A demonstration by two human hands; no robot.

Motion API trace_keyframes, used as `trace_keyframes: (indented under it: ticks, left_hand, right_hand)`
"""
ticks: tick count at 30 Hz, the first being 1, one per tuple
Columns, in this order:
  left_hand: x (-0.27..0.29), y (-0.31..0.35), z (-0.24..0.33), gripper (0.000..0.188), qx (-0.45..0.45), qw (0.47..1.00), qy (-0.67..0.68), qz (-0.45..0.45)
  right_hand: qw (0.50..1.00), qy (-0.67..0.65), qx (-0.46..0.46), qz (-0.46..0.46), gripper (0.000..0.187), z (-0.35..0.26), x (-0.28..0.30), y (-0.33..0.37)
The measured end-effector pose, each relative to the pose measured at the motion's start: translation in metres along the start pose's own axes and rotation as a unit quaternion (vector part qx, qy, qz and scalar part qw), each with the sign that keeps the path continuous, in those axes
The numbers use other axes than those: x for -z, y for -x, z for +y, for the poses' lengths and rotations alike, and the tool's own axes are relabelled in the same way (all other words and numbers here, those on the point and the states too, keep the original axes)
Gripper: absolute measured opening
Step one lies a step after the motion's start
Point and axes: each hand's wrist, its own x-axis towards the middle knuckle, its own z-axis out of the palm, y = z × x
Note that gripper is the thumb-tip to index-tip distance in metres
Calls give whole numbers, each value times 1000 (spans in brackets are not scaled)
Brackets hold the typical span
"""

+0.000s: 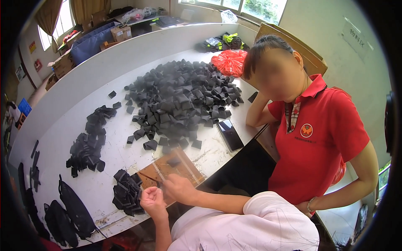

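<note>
My right hand (pixel 181 189) is closed above a brown board (pixel 186 167), its fingers wrapped round a thin dark stick-like tool (pixel 147 177) that points left. Just to its left, my left hand (pixel 153 203) is held with fingertips pinched together; whatever may be between them is too small to make out. Beside the left hand lies a small heap of flat black fabric pieces (pixel 127 194). One black piece (pixel 173 161) rests on the board, which has pale strips across it. Beyond the board spreads a large pile of folded black fabric loops (pixel 180 94).
A second black heap (pixel 88 146) lies to the left, with black pouches (pixel 75 209) at the near left edge. A phone (pixel 230 136) and a red plastic bag (pixel 230 62) are on the right. A person in a red shirt (pixel 326 121) leans on the table there. A low white wall (pixel 83 67) rims the table.
</note>
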Motion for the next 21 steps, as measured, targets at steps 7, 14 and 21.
trace_keyframes:
  ticks: [7,14,21]
  left_hand:
    - [13,-3,21,17,186,936,277,-111]
    - [2,6,8,6,-75,995,-62,18]
    - [22,-11,29,15,166,903,372,-135]
  right_hand:
    - [803,-510,-298,-77,11,4,4,-10]
    - [524,-719,-434,-143,7,-6,24,-15]
    - [717,-561,-364,-197,19,-9,34,-40]
